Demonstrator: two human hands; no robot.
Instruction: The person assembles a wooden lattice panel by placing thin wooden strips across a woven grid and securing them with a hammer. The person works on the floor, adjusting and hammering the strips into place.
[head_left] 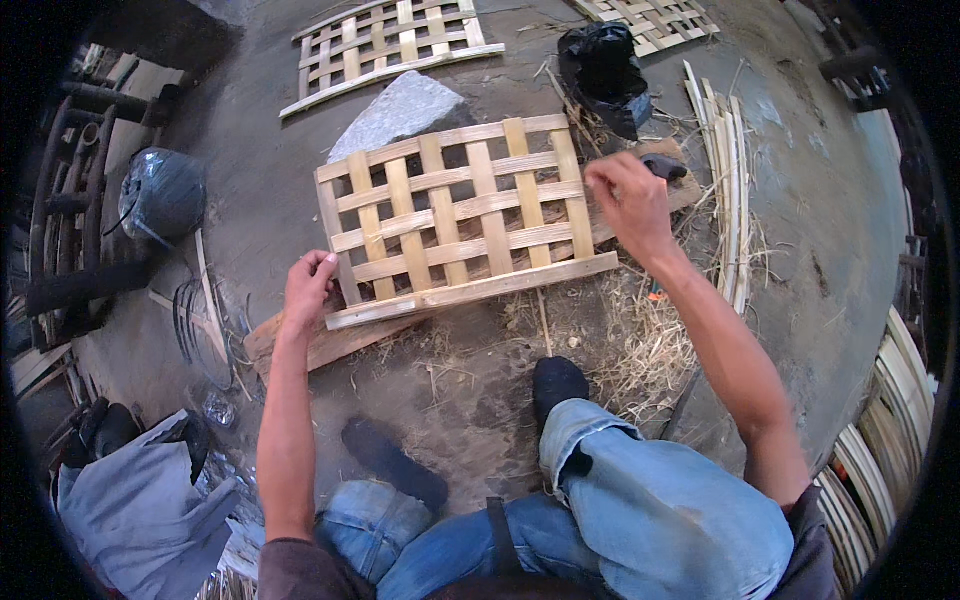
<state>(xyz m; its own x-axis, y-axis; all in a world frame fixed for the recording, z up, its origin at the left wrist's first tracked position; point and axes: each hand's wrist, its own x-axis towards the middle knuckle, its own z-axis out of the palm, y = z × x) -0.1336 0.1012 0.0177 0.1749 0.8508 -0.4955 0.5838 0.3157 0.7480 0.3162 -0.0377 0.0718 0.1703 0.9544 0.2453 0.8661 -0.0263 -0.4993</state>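
A woven lattice panel (441,205) of pale flat strips, probably bamboo, lies tilted in front of me, with a thicker bar along its near edge. My left hand (310,285) grips the panel's left edge near the lower corner, thumb on top. Beside the right edge, my right hand (632,203) is raised with its fingers curled in. Whether anything sits in those fingers is hidden. Just past the right hand, a black tool end (664,167) shows on a wooden board (350,343), which runs beneath the panel.
Behind the panel lie a pale stone slab (400,110), another lattice panel (385,45) and a black plastic bag (605,75). Long split strips (735,190) and shavings (650,350) lie at right. A wrapped round bundle (165,195) and grey cloth (145,505) are at left.
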